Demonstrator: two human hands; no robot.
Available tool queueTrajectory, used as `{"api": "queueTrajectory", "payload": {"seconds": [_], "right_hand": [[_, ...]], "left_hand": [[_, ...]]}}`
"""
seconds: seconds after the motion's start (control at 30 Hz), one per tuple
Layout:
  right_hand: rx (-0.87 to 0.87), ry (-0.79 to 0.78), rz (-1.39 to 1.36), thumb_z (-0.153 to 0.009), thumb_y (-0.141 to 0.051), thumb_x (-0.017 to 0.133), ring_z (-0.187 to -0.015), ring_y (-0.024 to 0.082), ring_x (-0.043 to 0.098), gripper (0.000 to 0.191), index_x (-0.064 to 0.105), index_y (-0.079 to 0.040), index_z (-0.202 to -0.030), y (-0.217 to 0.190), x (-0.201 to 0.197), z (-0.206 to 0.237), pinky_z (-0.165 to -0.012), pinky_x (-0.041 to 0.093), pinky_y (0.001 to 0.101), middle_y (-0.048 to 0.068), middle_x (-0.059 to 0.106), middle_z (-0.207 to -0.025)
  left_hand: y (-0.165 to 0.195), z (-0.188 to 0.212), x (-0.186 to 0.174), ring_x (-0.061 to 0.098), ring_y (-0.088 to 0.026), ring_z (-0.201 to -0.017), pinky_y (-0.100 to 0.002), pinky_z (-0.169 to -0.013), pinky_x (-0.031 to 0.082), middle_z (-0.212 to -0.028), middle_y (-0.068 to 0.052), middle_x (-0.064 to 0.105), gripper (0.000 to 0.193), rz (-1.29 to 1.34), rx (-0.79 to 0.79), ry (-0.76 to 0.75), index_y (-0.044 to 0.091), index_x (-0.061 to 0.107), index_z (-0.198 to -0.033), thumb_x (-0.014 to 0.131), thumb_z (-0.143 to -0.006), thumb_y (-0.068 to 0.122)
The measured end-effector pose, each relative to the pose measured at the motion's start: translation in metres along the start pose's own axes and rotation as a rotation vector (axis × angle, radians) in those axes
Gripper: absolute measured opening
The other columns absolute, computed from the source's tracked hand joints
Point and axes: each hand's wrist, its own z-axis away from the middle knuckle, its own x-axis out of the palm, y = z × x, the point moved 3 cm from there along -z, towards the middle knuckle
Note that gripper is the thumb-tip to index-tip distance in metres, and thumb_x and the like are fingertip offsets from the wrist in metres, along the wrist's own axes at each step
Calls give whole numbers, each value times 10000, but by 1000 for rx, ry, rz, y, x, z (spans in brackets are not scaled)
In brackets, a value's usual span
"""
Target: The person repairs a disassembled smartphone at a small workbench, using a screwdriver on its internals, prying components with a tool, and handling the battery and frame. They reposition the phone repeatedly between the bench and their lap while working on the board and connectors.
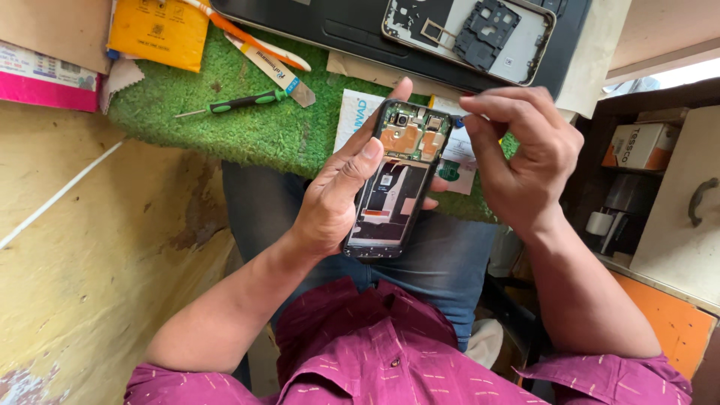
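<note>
Phone (pixel 397 180), back cover off, long axis twelve to six, gripped in left hand (pixel 337 195); right hand (pixel 525 161) at three o'clock, fingertips (pixel 471 103) pressed together over its top edge.

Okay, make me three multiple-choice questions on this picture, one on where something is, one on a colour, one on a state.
1. Where does the screwdriver lie?
A. on the green mat
B. on the person's lap
C. in the drawer

2. What colour is the person's shirt?
A. white
B. dark red
C. blue

3. In what state is the phone?
A. sealed, screen lit
B. back cover off, inner parts showing
C. snapped in two

Answers:
1 A, it rests on the grass-like mat near the mat's left end.
2 B, the sleeves and collar are dark red with small pale flecks.
3 B, the left hand holds it with the circuit board bare, while the right hand pinches at its top corner.
</note>
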Motion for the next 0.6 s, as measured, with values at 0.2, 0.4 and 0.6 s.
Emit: {"api": "queueTrajectory", "payload": {"seconds": [0.2,0.4,0.6], "right_hand": [[-59,-5,-139,-995,16,786,-857,157,654,203,700,2,-1178,-16,-2,15,-724,535,237,139,675,-1070],[-157,33,-47,-986,29,825,-830,189,645,178,741,-32,-1130,-16,-3,18,-718,484,286,113,703,-981],[-234,-41,-54,-904,-12,869,-812,213,665,188,746,-20,-1046,-17,3,18,-707,505,314,110,700,-963]], "left_hand": [[2,5,3,683,-268,-1187,-426,-1036,587,-1440,-141,574,695,-15,63,-6,176,119,-1745,461,-1164,342],[4,9,4,672,-249,-1183,-420,-1040,587,-1407,-142,594,626,-47,110,11,171,135,-1719,459,-1202,310],[8,5,-4,668,-277,-1194,-434,-1059,567,-1438,-195,568,641,-11,199,66,177,113,-1706,437,-1186,366]]}}
